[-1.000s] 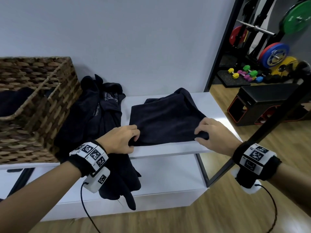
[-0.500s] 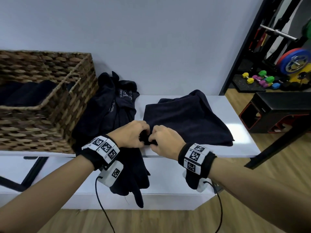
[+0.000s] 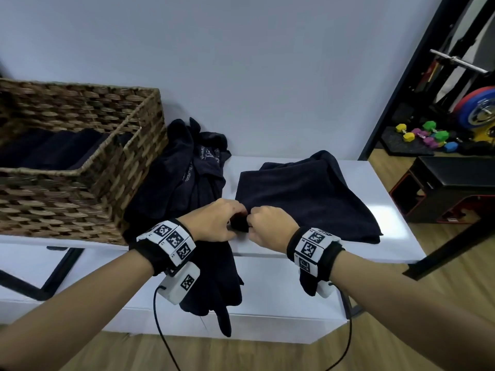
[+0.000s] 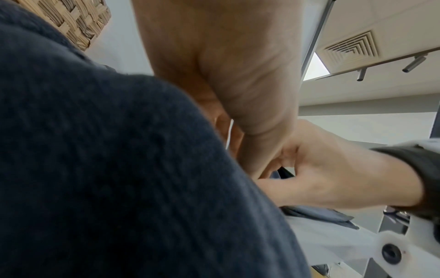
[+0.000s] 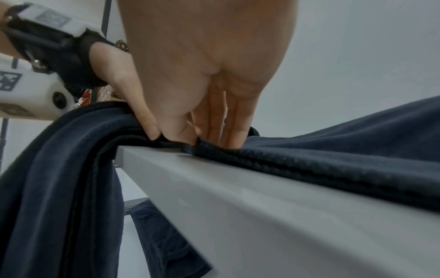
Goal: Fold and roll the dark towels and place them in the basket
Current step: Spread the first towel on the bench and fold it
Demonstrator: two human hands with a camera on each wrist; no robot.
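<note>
Folded dark towel (image 3: 305,194) lies flat on the white table (image 3: 385,218), just right of the basket (image 3: 80,162) — a heap of unfolded dark towels (image 3: 187,183) sits between the two, spilling over the table's front edge. I have both hands at the folded towel's near-left corner, side by side and almost touching. Left hand (image 3: 214,220) pinches the corner, thumb and fingers curled on the cloth. Right hand (image 3: 270,226) also grips it — in the right wrist view its fingertips (image 5: 228,135) press the hem against the table edge. Inside the basket, dark towels (image 3: 53,151) already lie along the bottom.
</note>
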